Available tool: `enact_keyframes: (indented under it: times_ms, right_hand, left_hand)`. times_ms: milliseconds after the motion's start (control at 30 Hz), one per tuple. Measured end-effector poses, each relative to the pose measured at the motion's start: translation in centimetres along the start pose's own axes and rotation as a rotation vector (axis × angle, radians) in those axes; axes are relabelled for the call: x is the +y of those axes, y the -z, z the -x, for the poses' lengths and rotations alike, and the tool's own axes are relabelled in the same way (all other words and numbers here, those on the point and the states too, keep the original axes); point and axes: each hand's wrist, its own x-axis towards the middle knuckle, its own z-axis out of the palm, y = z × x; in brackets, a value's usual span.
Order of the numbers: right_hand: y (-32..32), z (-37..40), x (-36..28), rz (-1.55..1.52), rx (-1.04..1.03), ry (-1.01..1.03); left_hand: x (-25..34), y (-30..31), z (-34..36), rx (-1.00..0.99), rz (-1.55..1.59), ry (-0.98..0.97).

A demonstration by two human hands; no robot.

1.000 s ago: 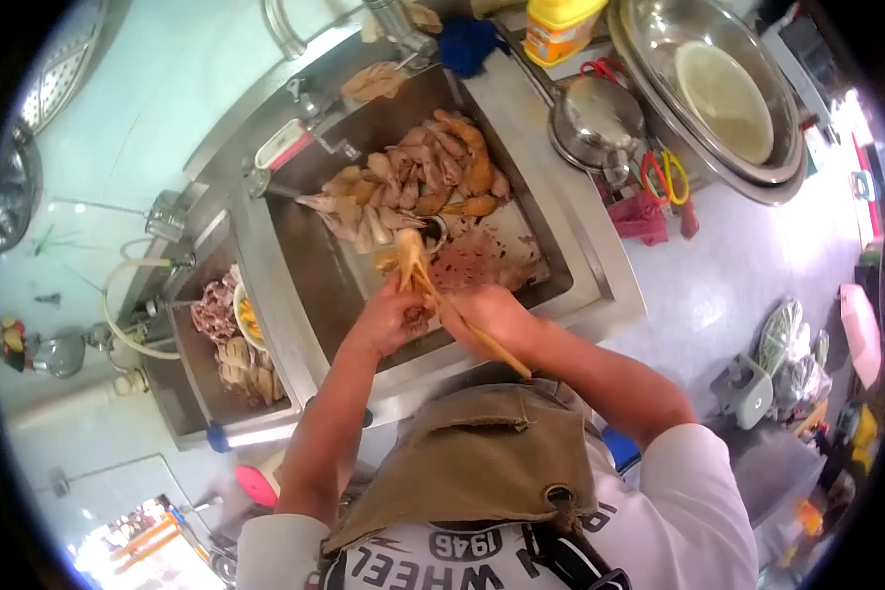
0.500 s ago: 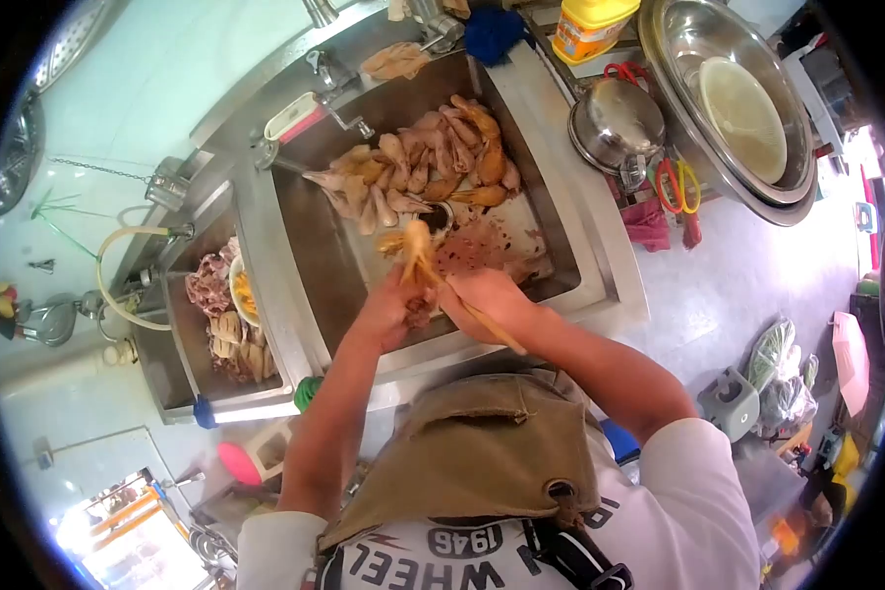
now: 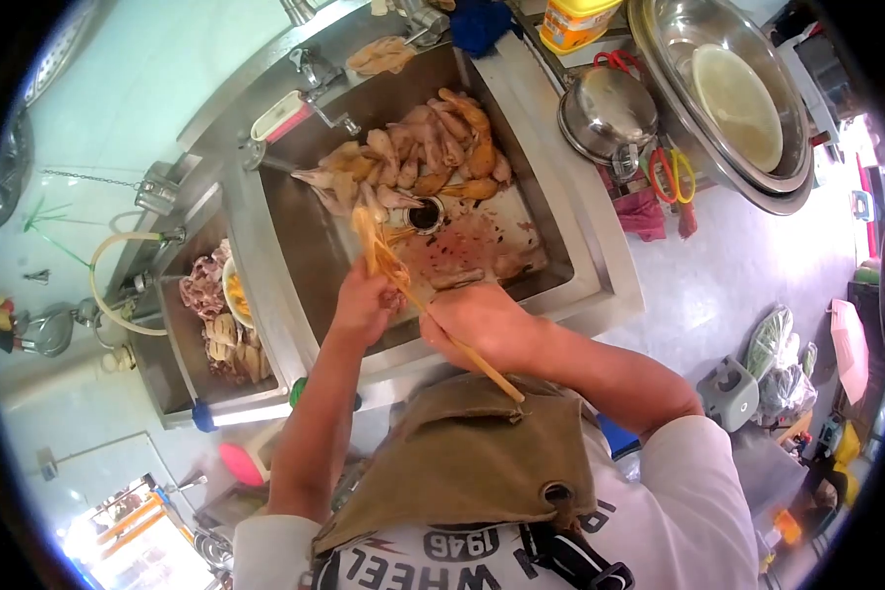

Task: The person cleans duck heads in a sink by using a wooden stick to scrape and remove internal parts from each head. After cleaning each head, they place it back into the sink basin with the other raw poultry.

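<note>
Over the near side of a steel sink (image 3: 305,258), my left hand (image 3: 366,303) is closed around a yellowish poultry piece (image 3: 372,236) that sticks up past the fingers. My right hand (image 3: 480,323) grips a thin wooden stick (image 3: 492,374); its far end runs up to the poultry piece, and its near end points toward my apron. Several raw poultry legs (image 3: 428,138) are piled at the sink's back. Beside them is the round drain (image 3: 424,214), with reddish liquid and dark bits on the sink floor.
A smaller sink (image 3: 192,364) at the left holds meat pieces and a white bowl (image 3: 234,295). Behind the main sink is a faucet (image 3: 315,74). At the right are a steel pot (image 3: 610,113), red and yellow scissors handles (image 3: 683,177) and large steel basins (image 3: 796,177).
My left hand has moved left with the poultry piece, which now points up and away. My right hand has shifted slightly left and down. The drain is now more exposed.
</note>
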Motion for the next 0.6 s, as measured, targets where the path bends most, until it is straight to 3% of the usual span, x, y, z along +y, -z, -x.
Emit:
enact_keyframes:
  times_ms: [200,300,367,400,467,600]
  right_hand:
    - [0.1,-0.5,-0.1,0.091,0.076,0.089]
    - [0.2,-1.5,0.0,0.151,-0.277,0.002]
    - [0.0,-2.3,-0.5,0.231,-0.399,-0.046]
    - [-0.1,-2.5,-0.8,0.27,-0.461,-0.068]
    - [-1.5,-2.3,0.1,0.329,-0.475,-0.066]
    - [-4.0,-1.6,3.0,0.367,-0.541,-0.074]
  left_hand:
    - [-0.2,-0.1,0.1,-0.031,0.031,-0.027]
    - [0.1,-1.0,0.5,0.029,0.069,0.028]
    - [0.2,-2.5,1.3,0.147,0.083,0.084]
    - [-0.3,-2.0,1.1,0.116,0.014,0.042]
    - [-1.9,-0.5,-0.2,0.047,-0.127,-0.043]
    - [-3.1,0.5,-1.3,0.095,0.036,0.009]
